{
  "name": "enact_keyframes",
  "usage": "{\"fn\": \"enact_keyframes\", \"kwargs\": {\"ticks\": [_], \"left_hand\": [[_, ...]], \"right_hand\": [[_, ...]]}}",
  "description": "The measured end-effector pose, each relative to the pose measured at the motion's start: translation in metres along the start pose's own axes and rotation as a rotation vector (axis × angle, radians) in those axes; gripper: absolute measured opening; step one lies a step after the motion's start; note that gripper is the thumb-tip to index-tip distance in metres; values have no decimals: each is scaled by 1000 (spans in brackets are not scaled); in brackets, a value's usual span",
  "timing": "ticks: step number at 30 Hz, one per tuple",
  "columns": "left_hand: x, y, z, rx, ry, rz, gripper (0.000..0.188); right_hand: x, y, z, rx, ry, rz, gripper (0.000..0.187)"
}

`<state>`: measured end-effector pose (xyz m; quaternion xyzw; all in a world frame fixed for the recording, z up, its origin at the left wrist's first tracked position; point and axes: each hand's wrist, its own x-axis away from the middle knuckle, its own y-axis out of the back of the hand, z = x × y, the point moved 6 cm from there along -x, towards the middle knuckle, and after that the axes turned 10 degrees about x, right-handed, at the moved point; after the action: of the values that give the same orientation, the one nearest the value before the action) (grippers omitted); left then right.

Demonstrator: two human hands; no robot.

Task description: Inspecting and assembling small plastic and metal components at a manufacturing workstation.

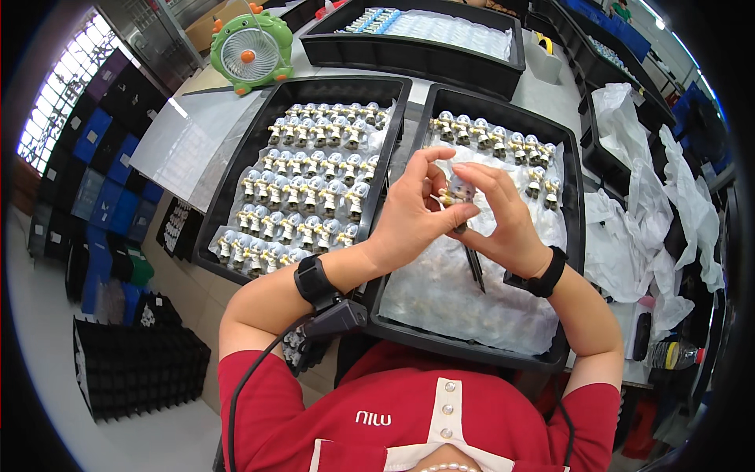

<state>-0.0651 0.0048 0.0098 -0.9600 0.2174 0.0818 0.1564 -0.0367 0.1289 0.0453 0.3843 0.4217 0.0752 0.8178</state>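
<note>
My left hand [409, 216] and my right hand [507, 224] are brought together above the right tray [575, 204], with both clamped on one figurine [462, 189]. The left thumb lies across the front of its body; the right index finger reaches its head and the right thumb sits near its base. This opposed grip appears intended to steady a small part while leaving its face turned up toward me.

The left tray [383, 169] holds similar figurines in rows, apparently spaced so that neighbours do not rub. The right tray carries its figurines toward the far end, above a translucent liner [472, 315] that probably cushions them. Both trays rest side by side within reach, presumably to keep handling short.

Obscured items: the figurine's lower body and back are covered by my fingers. A dark slim tool [476, 271] projects below my hands; its upper end is concealed, so I cannot tell which hand retains it. My left fingers are curled, and whatever lies behind them is out of sight. My left forearm covers the near corner of the left tray.
</note>
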Motion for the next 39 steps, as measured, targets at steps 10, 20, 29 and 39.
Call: {"fn": "enact_keyframes", "kwargs": {"ticks": [10,20,29,39], "left_hand": [[15,-19,-32,-399,-430,89,80],[5,-12,-21,-417,-223,-19,57],[-48,61,-46,-203,201,-43,44],[-128,162,16,-1349,42,32,38]], "right_hand": [[11,-13,-18,-429,-238,-5,70],[4,-7,1,62,-6,9,72],[4,14,-14,-48,-246,-45,83],[1,22,-30,13,-344,-136,71]]}}
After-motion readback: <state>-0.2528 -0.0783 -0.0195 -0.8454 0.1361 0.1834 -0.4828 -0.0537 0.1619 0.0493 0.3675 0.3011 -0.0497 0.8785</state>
